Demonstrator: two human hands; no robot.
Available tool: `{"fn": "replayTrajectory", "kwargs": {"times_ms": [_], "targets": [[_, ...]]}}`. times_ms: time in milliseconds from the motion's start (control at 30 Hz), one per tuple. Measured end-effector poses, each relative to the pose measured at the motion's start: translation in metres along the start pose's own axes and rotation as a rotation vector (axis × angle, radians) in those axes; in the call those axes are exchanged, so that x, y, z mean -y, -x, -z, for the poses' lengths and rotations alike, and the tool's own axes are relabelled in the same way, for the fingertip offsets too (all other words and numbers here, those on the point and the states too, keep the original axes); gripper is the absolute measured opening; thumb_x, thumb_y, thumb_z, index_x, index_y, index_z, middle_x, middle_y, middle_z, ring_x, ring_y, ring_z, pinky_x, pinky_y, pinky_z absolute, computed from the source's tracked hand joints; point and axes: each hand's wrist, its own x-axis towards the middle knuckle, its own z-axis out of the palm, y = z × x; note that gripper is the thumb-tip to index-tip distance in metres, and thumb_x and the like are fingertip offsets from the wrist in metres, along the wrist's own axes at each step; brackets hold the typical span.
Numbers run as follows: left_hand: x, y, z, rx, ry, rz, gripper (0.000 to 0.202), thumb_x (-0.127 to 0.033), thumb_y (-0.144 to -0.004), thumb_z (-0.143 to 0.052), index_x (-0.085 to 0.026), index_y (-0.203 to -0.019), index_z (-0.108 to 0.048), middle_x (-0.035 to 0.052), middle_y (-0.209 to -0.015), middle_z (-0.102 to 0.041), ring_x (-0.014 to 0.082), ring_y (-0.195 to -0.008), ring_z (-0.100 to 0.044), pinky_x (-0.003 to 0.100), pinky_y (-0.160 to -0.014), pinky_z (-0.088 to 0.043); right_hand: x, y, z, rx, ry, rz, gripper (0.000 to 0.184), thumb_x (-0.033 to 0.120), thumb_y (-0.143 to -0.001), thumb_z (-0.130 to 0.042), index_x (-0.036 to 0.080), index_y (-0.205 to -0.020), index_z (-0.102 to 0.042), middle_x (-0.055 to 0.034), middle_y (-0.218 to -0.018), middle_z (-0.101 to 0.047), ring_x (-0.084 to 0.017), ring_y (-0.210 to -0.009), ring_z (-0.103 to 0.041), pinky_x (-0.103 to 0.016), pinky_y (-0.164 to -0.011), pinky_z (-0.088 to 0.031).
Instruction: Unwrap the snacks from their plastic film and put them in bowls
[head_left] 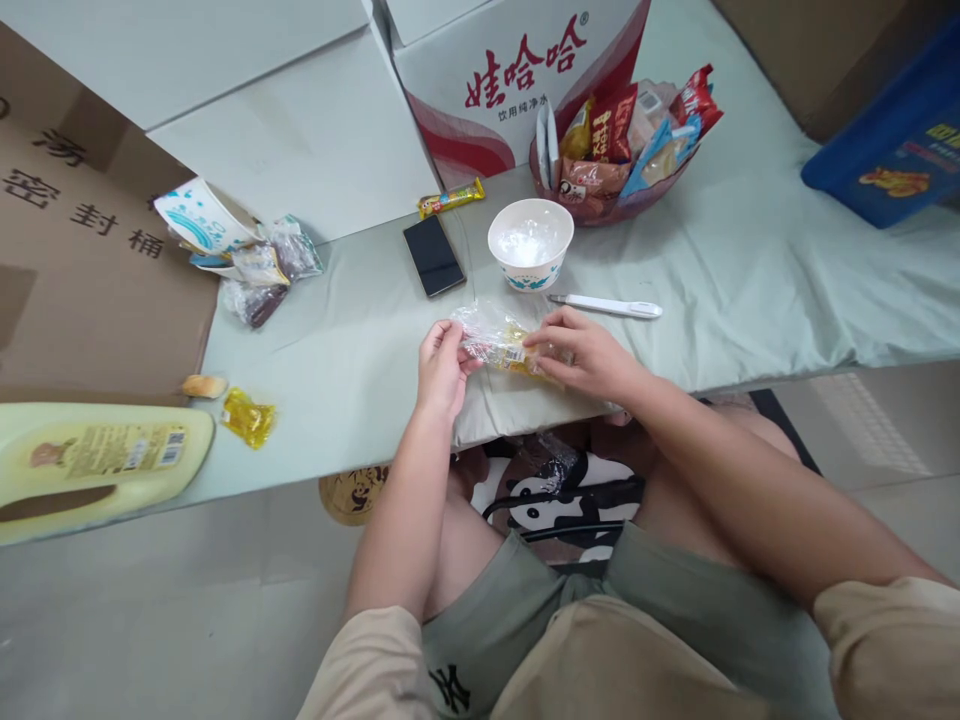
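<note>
A clear plastic snack packet (499,338) with yellow print lies at the near edge of the pale green table (750,270). My left hand (442,368) pinches its left end with closed fingers. My right hand (585,352) grips its right side, fingers curled over the wrapper. Just beyond the packet stands a white paper bowl (530,242), and a white pen-like tool (607,306) lies to the bowl's right.
A black phone (433,256) and a yellow snack bar (451,198) lie behind. A basket of snacks (622,150) stands before a printed carton (517,80). A tipped paper cup and wrappers (240,255) lie left; a yellow bottle (97,465) and yellow packet (247,417) near left.
</note>
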Motion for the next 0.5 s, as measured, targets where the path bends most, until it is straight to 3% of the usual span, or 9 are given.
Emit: {"fn": "replayTrajectory", "kwargs": {"times_ms": [167, 300, 400, 500], "targets": [[-0.001, -0.007, 0.008, -0.076, -0.015, -0.053, 0.028, -0.037, -0.079, -0.078, -0.022, -0.081, -0.054, -0.0054, -0.071, -0.056, 0.0078, -0.056, -0.06, 0.016, -0.045, -0.045, -0.004, 0.001, 0.011, -0.154, 0.015, -0.013, 0.009, 0.027, -0.087, -0.057, 0.023, -0.087, -0.066, -0.0093, -0.108, -0.07, -0.027, -0.103, -0.066, -0.046, -0.096, -0.051], [-0.001, -0.016, 0.022, -0.149, -0.035, -0.094, 0.023, -0.032, -0.08, -0.074, -0.022, -0.081, -0.053, -0.0045, -0.073, -0.057, 0.0086, -0.059, -0.063, 0.017, -0.05, -0.047, -0.013, 0.004, 0.03, -0.339, 0.13, -0.163, 0.008, 0.027, -0.084, -0.057, 0.023, -0.089, -0.062, -0.0091, -0.095, -0.07, -0.027, -0.094, -0.066, -0.044, -0.089, -0.051], [0.002, -0.019, 0.032, -0.172, -0.094, -0.088, 0.016, -0.022, -0.077, -0.069, -0.022, -0.089, -0.058, -0.0036, -0.073, -0.06, 0.0089, -0.059, -0.061, 0.018, -0.054, -0.049, -0.019, 0.008, 0.041, -0.431, 0.191, -0.32, 0.022, 0.022, -0.081, -0.053, 0.024, -0.1, -0.063, -0.0083, -0.092, -0.069, -0.025, -0.089, -0.065, -0.043, -0.084, -0.051], [0.005, -0.02, 0.04, -0.165, -0.223, -0.125, 0.041, -0.011, -0.068, -0.065, -0.025, -0.107, -0.064, 0.0006, -0.089, -0.067, 0.0124, -0.067, -0.064, 0.022, -0.058, -0.051, -0.019, 0.009, 0.044, -0.464, 0.184, -0.326, 0.03, 0.019, -0.078, -0.044, 0.023, -0.099, -0.066, -0.009, -0.095, -0.069, -0.026, -0.092, -0.064, -0.043, -0.084, -0.052]]}}
